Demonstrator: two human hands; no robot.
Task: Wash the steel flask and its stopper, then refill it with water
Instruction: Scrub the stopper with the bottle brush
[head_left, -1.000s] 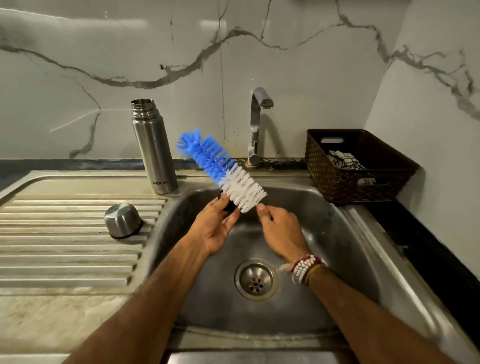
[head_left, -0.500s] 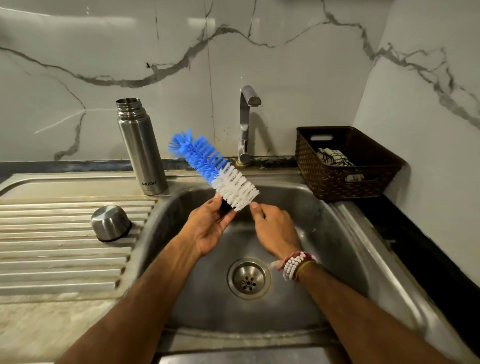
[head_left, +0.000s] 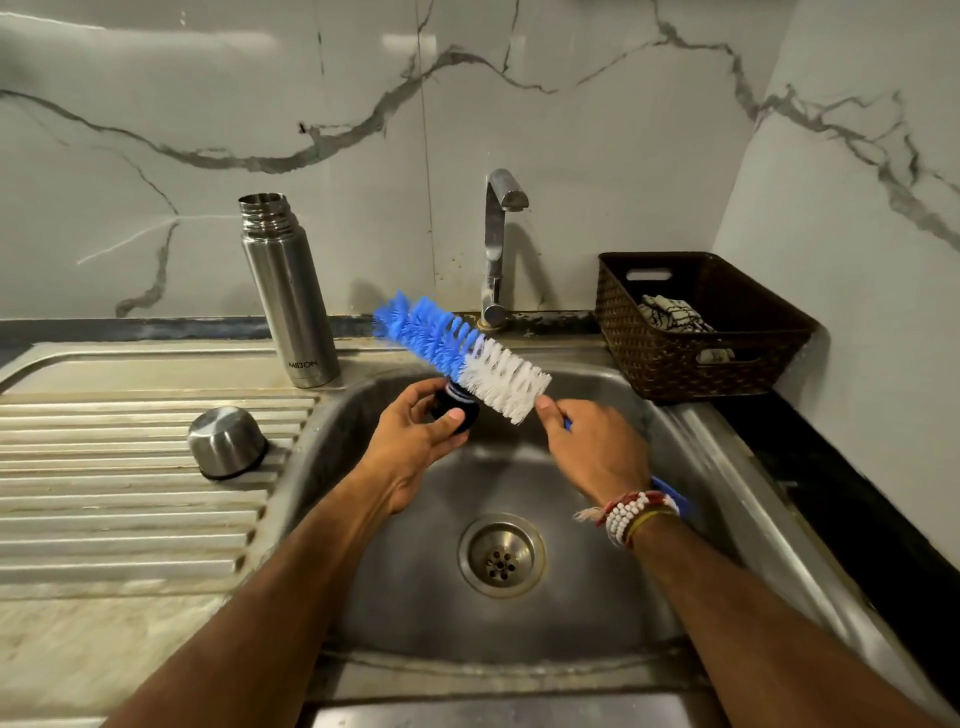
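— Marble-veined kitchen wall (head_left: 156, 78), steel sink (head_left: 415, 597) below; what are your hands doing?
— My left hand (head_left: 415, 441) curls round the dark stopper (head_left: 460, 410) over the basin; my right hand (head_left: 592, 447) grips the bottle brush (head_left: 467, 356) by its handle, white bristles touching the stopper.
— Which way does it lie?
— Brush runs up-left from my right hand, blue tip farthest; stopper sits just left of that hand; flask (head_left: 288, 301) stands upright, uncapped, on the drainboard (head_left: 130, 467), nearer my left.
— Count?
— One flask, one stopper, one brush, one steel cap (head_left: 223, 441), one tap (head_left: 497, 249), one basket (head_left: 665, 364).
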